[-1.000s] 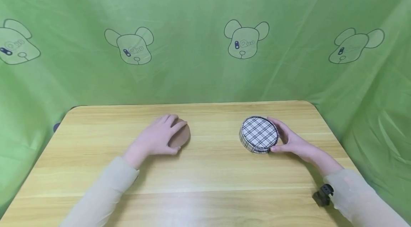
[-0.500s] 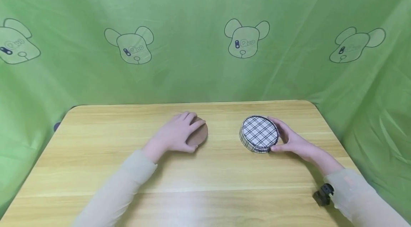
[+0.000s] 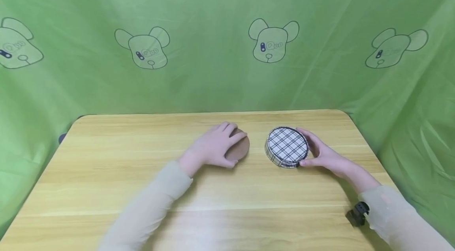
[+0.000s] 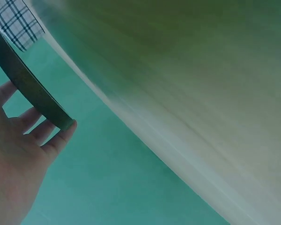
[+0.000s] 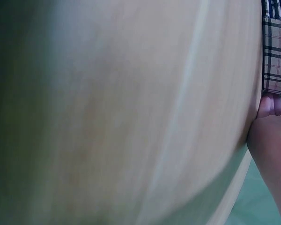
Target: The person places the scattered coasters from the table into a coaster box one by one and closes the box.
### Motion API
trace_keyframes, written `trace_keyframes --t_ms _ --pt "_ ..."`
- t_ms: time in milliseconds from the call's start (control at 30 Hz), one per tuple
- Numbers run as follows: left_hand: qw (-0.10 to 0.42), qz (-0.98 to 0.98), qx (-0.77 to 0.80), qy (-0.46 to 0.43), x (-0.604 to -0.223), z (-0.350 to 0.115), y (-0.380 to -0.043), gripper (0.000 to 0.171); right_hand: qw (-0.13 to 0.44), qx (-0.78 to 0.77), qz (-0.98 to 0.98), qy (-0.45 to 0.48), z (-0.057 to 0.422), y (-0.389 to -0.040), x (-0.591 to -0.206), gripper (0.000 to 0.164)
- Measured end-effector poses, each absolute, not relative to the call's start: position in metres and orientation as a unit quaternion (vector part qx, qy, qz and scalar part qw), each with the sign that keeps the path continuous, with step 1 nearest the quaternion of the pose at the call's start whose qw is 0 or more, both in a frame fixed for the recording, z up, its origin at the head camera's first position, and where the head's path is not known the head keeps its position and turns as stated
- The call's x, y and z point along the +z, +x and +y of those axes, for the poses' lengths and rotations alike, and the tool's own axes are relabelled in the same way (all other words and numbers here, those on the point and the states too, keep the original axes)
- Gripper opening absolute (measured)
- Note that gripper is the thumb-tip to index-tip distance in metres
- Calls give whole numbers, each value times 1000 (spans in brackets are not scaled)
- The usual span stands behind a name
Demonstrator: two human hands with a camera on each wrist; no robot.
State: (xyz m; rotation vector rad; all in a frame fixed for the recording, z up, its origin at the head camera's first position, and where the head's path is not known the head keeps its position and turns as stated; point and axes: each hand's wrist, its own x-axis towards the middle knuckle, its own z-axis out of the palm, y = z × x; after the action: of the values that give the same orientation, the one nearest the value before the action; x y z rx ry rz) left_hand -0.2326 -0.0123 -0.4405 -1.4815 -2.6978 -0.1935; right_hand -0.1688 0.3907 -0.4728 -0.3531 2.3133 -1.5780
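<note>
My left hand (image 3: 218, 146) grips a flat, round brown disc (image 3: 239, 146) from its left side, fingers along the far rim and thumb along the near one. In the left wrist view the disc (image 4: 28, 84) appears edge-on, thin and dark, with fingertips against it. To its right, a gap away, sits a round case (image 3: 287, 146) covered in black-and-white plaid. My right hand (image 3: 321, 155) holds this case by its right side, thumb at the near edge. The right wrist view shows only part of the plaid case (image 5: 277, 56) above the fingers.
Both things are over the far half of a light wooden table (image 3: 220, 203). A green curtain (image 3: 209, 77) with outlined bear faces hangs behind and at the sides. A small black device (image 3: 358, 214) is at the right sleeve.
My left hand has moved steadily to the right with the brown disc, narrowing the gap to the plaid case. The right hand and the case have stayed in place.
</note>
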Motion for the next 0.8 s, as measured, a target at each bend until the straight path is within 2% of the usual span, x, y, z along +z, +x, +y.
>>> trace_keyframes --t_ms 800 --pt "51 -860 -58 -505 -437 61 -226 86 154 -551 809 -134 389 -167 -469 109"
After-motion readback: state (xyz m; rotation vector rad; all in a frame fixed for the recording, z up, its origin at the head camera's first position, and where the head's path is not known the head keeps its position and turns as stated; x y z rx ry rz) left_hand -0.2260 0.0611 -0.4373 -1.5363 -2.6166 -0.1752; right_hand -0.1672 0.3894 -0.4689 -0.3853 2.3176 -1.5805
